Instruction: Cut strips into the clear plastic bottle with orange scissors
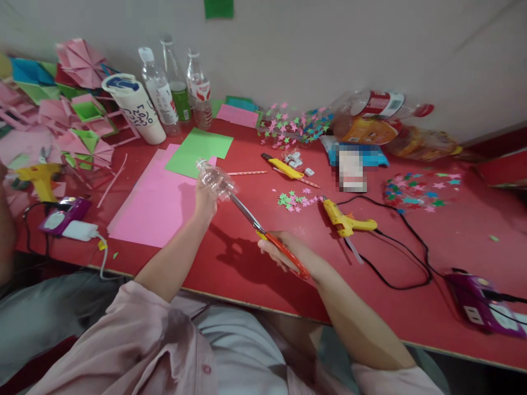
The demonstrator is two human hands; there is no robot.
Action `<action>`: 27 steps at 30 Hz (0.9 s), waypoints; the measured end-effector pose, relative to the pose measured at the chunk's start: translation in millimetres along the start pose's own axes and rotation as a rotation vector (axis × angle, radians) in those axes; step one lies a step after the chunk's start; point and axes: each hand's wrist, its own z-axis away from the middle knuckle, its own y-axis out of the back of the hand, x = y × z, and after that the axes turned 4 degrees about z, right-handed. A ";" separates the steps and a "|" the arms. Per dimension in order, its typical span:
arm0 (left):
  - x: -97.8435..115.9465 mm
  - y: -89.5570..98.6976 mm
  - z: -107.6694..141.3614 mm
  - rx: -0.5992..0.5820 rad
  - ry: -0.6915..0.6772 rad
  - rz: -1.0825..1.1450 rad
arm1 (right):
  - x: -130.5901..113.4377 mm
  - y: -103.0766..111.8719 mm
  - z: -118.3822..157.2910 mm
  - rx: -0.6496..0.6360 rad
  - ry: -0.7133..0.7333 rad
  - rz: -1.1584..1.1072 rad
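My left hand [206,198] is closed around a clear plastic bottle piece [216,181], whose neck tilts up to the left. In my right hand [280,248] is a pair of scissors [249,215] with red and yellow handles. The scissor blades reach up and left to the cut edge of the bottle piece; whether they are cutting into it I cannot tell. Pink paper sheets [148,203] and a green sheet [200,151] lie on the red table beneath and beyond my left hand.
A yellow glue gun [346,219] with a trailing black cord lies at right, near a purple power strip [486,302]. Paper stars [294,200] and a yellow box cutter [284,165] lie mid-table. Upright bottles [200,90] stand behind. Another person's leg [57,312] is at left.
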 end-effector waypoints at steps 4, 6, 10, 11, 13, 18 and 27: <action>4.3 -10.2 7.3 0.020 -0.015 0.008 | -5.2 -2.2 0.3 0.001 -0.015 -0.006; 4.7 -13.2 8.9 0.017 -0.011 0.009 | -7.5 -3.2 0.5 0.009 -0.019 -0.009; 3.5 -14.7 9.0 0.034 -0.002 0.016 | -9.6 -3.7 1.1 0.020 -0.021 -0.016; 3.2 -14.4 8.7 0.035 0.002 0.017 | -9.8 -3.6 1.3 0.019 -0.023 -0.019; 3.1 -13.9 8.2 0.027 0.007 0.022 | -9.9 -3.4 1.6 0.016 -0.028 -0.023; 5.4 -14.5 8.7 0.038 -0.015 0.023 | -8.1 -3.1 2.0 0.018 -0.030 -0.014; 4.7 -13.9 8.6 0.015 -0.017 -0.022 | -7.2 -5.0 0.5 0.040 -0.070 -0.042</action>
